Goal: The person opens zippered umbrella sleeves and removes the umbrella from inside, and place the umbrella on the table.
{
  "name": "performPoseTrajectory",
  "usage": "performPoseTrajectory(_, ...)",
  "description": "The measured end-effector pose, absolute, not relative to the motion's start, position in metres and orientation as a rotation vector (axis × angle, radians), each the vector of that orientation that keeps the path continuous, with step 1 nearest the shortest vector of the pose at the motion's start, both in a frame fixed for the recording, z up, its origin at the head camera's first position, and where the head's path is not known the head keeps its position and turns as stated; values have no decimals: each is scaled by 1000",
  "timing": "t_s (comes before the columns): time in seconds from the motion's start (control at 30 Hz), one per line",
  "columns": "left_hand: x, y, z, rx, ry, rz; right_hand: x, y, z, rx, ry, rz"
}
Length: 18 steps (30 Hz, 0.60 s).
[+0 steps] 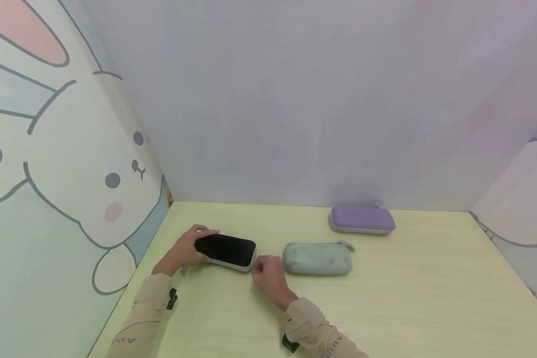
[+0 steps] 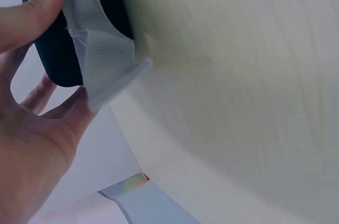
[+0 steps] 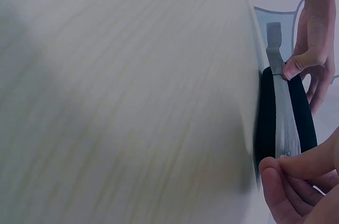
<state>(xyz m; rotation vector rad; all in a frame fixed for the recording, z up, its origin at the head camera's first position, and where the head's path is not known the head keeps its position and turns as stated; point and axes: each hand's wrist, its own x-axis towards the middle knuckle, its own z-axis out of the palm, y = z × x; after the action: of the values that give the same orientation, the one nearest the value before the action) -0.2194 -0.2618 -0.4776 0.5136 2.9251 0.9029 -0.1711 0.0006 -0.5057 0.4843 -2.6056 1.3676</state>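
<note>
A black zip case [image 1: 232, 250] with a grey zipper band lies toward the left of the table. My left hand [image 1: 185, 251] grips its left end, the thumb pressing on the zipper band in the left wrist view. From that end a grey fabric tab [image 2: 108, 57] sticks out. At the case's right end is my right hand [image 1: 273, 279], fingers curled. In the right wrist view its thumb and forefinger pinch the zipper pull by the grey zipper [image 3: 285, 113]; the fingertips hide most of the pull.
A grey-green zip case [image 1: 317, 258] lies just right of my right hand. Farther back, near the wall, sits a purple zip case [image 1: 362, 219]. The pale wooden table [image 1: 429, 298] meets a plain back wall [image 1: 295, 124] and a rabbit-patterned side wall [image 1: 71, 174].
</note>
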Motion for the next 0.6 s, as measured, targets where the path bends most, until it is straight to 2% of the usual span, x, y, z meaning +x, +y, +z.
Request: performPoseTrajectory(0.6,-212,-262,-474,524,2923,875,-162,-8,-508,439,-2570,1392)
